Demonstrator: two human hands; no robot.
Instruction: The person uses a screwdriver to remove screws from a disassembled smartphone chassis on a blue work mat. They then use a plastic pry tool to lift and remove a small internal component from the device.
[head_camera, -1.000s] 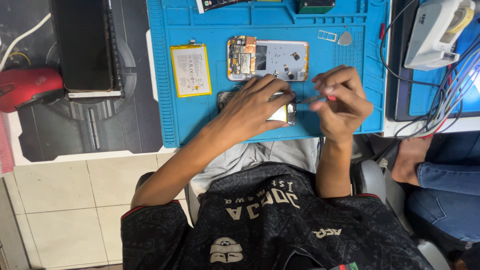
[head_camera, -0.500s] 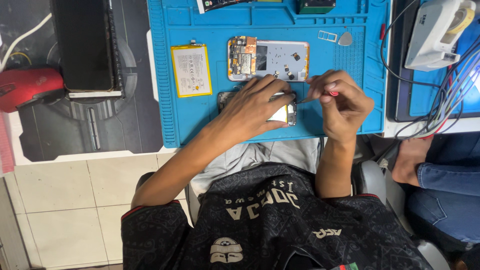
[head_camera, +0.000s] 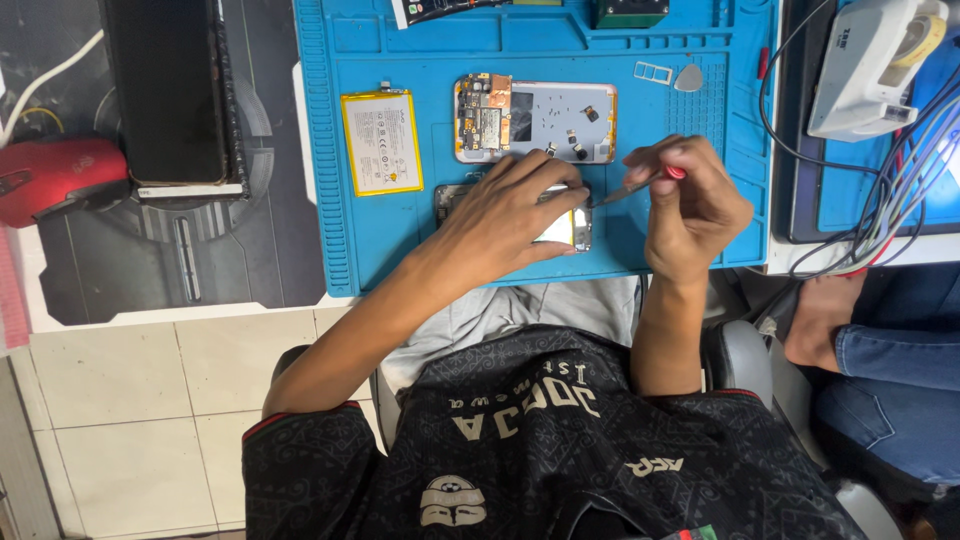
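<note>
Blue mat underneath; we're pinning the phone flat with our left hand, right hand pinching the screwdriver shut, tip at its edge; we're keeping it steady, pressing lightly.

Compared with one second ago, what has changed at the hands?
Little: the right hand shifted its red-tipped tool slightly, tip at the phone part. The left hand still presses that part down; battery and opened phone lie unmoved.
</note>
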